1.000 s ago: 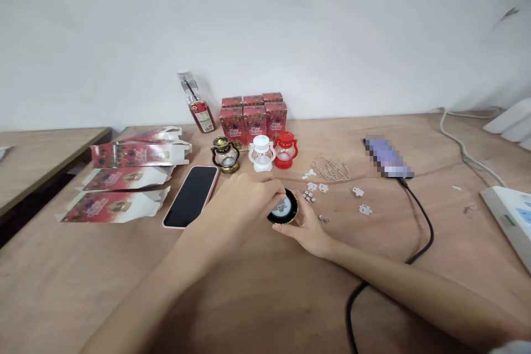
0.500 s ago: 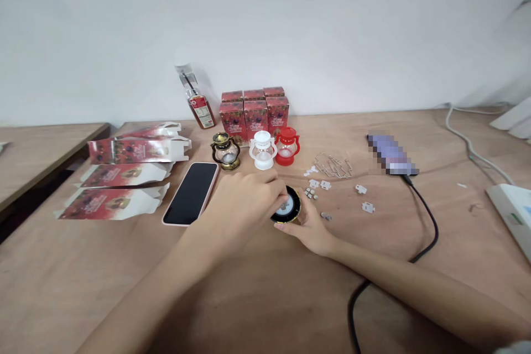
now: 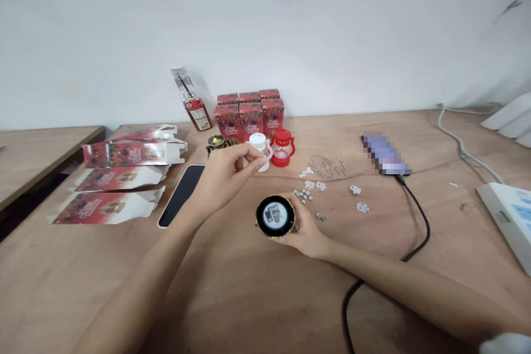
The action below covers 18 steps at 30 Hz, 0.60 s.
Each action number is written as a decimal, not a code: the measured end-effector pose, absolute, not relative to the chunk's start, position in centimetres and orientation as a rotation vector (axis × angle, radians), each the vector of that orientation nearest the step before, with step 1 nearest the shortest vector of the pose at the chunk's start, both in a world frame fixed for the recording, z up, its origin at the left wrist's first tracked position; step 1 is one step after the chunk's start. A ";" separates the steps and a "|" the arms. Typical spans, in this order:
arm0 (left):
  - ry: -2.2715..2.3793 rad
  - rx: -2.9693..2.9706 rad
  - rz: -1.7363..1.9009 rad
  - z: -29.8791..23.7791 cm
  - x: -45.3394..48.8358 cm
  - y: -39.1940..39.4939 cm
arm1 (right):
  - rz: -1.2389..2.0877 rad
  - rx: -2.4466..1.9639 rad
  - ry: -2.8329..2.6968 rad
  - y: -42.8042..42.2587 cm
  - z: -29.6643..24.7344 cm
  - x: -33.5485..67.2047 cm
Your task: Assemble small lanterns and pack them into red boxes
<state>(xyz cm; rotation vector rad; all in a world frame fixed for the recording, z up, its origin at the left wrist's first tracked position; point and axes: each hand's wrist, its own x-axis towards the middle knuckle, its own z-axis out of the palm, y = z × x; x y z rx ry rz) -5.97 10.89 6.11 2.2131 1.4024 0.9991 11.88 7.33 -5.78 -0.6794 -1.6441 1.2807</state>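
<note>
My right hand (image 3: 305,232) is wrapped around a small black-and-gold lantern (image 3: 260,227), turned so that its round base faces me. A pale disc with small grey metallic parts shows in the middle of that base. Above and to the left, my left hand (image 3: 228,177) hangs apart from the lantern, thumb and forefinger pinched together; anything between them is too small to make out. Behind its fingertips stand a white lantern (image 3: 258,140) and a red lantern (image 3: 282,149). A black-and-gold lantern (image 3: 216,142) is partly hidden by my left hand.
Red printed boxes (image 3: 251,121) and a bottle (image 3: 197,113) stand by the wall. Flattened cartons (image 3: 103,204) and a phone (image 3: 182,193) lie left. To the right are button cells (image 3: 305,194), white plastic pieces (image 3: 362,207), bent wires (image 3: 329,167), and a second phone (image 3: 385,155) on a black cable (image 3: 423,232).
My left hand has lifted off the lantern's base and moved up and left. My right hand has brought the lantern slightly left and nearer, uncovering the base. The view has shifted slightly.
</note>
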 end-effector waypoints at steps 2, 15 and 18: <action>1.257 2.133 0.900 3.7 -5.7 12.5 | 1.247 -0.639 -1.682 7.2 -5.5 12.0; 1.026 2.446 0.435 -4.4 -1.8 15.6 | 1.108 -0.517 -1.701 7.0 -5.6 11.7; 1.027 2.439 0.471 -4.0 -1.8 14.7 | 1.111 -0.554 -1.688 7.0 -5.6 11.7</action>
